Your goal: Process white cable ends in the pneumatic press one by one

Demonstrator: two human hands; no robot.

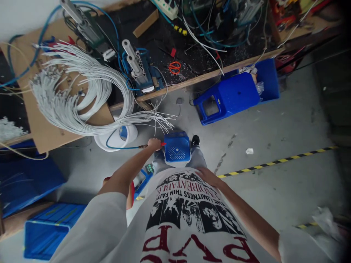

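Observation:
My left hand [155, 144] is closed around an air gun with a red tip [163, 144], most of it hidden by the fingers. A blue air hose [123, 148] runs from it to the left. Beside that hand, between my legs, is a blue stool [177, 148] with a perforated top. My right hand [207, 176] is at the hem of my printed white T-shirt [189, 197], its fingers bent on the cloth and partly hidden. Above my left hand, loose ends of a big coil of white cables [124, 126] hang over the bench edge.
The workbench [197, 78] carries a bench press [137, 69], orange-handled scissors [174, 67] and a cardboard sheet [35, 135]. Below stand a white bucket [108, 140], a larger blue stool [236, 93] and a blue bin [271, 80]. Striped tape [276, 162] crosses the floor.

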